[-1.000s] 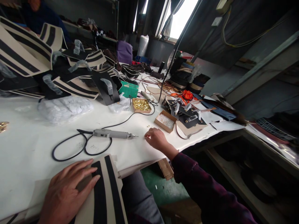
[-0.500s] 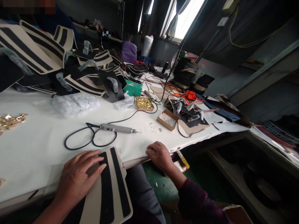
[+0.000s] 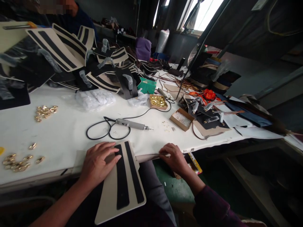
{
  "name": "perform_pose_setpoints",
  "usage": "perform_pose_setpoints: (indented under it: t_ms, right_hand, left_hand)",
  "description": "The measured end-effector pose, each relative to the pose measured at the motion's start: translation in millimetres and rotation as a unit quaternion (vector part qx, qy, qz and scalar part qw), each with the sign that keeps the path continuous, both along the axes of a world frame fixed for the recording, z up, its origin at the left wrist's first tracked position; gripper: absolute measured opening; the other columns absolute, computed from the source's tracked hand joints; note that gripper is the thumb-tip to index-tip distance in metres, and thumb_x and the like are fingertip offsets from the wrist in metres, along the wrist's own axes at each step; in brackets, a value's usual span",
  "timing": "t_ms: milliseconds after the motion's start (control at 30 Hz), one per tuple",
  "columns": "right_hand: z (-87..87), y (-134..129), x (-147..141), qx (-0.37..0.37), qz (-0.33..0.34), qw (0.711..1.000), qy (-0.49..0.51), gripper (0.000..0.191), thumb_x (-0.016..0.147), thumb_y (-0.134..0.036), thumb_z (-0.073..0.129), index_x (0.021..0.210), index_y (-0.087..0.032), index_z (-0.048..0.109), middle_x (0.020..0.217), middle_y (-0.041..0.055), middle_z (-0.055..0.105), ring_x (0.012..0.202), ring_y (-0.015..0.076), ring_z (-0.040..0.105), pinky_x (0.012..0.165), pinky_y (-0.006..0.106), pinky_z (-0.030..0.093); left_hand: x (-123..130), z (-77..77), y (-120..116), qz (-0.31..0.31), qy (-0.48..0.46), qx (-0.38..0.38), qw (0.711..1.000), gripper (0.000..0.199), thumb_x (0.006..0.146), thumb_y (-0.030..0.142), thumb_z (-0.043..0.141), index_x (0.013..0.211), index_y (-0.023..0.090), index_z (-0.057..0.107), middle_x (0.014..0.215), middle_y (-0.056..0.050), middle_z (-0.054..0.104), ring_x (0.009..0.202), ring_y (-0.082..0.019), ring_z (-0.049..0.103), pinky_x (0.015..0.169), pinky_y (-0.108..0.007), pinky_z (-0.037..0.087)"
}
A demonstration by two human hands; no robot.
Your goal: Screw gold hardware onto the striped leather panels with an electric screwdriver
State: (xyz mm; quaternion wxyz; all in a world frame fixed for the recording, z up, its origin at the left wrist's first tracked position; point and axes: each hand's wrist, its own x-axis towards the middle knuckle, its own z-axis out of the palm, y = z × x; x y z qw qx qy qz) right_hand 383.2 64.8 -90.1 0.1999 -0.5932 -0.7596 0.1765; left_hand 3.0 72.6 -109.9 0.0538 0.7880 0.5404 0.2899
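Note:
A beige panel (image 3: 112, 192) with two black strips slopes from the table edge down over my lap. My left hand (image 3: 100, 162) lies on its upper part, fingers stretched out and thumb apart. By the table's front edge is my right hand (image 3: 174, 157), its fingers curled and pressed together; what they hold, if anything, is hidden. A grey electric screwdriver (image 3: 131, 124) with a looped black cord lies beyond the panel, bit pointing right. Small gold pieces (image 3: 167, 127) lie scattered past its tip, close to a cardboard box (image 3: 182, 119) holding clear or whitish contents.
Gold metal fittings (image 3: 17, 164) lie at the left, with another pile (image 3: 46, 112) behind. A box of gold parts (image 3: 157, 101) stands mid-table. Striped panels (image 3: 59, 52) heap up at the back left, a person (image 3: 81, 19) behind them. Black pieces with wrapped handles (image 3: 207, 115) lie right.
The view has turned left, bringing more gold fittings and the person into sight. Both hands stay at about the same places, the left on the panel and the right by the table edge.

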Motion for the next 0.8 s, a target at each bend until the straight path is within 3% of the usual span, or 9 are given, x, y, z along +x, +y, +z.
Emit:
perform_pose_setpoints:
  t_ms: [367,567,667,800]
  right_hand:
    - [-5.9,2,3,0.034,0.015,0.999,0.027,0.016,0.099,-0.035,0.067,0.098,-0.030,0.082,0.096,0.0088,0.075,0.092,0.0287,0.069,0.087,0.046,0.051]
    - [2.7,2,-2,0.008,-0.014,0.996,0.085,0.022,0.097,-0.044,0.067,0.093,-0.029,0.083,0.092,0.0094,0.075,0.087,0.0282,0.071,0.082,0.045,0.056]
    - [12.7,-1,-18,-0.023,-0.023,0.991,0.131,0.023,0.097,-0.046,0.067,0.095,-0.028,0.082,0.097,0.0100,0.076,0.091,0.0277,0.072,0.083,0.042,0.058]
    - [27.4,1,-66,-0.052,0.018,0.980,0.191,0.021,0.099,-0.042,0.067,0.099,-0.027,0.081,0.100,0.0085,0.076,0.094,0.0255,0.071,0.084,0.039,0.058]
  left_hand:
    - [5,11.7,-4,0.013,-0.020,-0.026,0.999,0.014,0.093,0.039,0.073,0.102,0.030,0.079,0.129,-0.003,0.077,0.123,-0.029,0.065,0.105,-0.048,0.047]
    - [6,14.6,-5,0.015,-0.028,-0.027,0.999,0.013,0.092,0.036,0.074,0.103,0.030,0.079,0.128,-0.003,0.077,0.123,-0.029,0.065,0.105,-0.050,0.047]
    - [6,15.2,-5,0.018,-0.032,-0.026,0.999,0.013,0.091,0.034,0.074,0.103,0.030,0.078,0.128,-0.003,0.077,0.123,-0.029,0.065,0.105,-0.051,0.047]
    - [7,15.8,-6,0.020,-0.036,-0.030,0.999,0.013,0.090,0.032,0.076,0.102,0.030,0.078,0.129,-0.003,0.077,0.123,-0.030,0.065,0.103,-0.051,0.047]
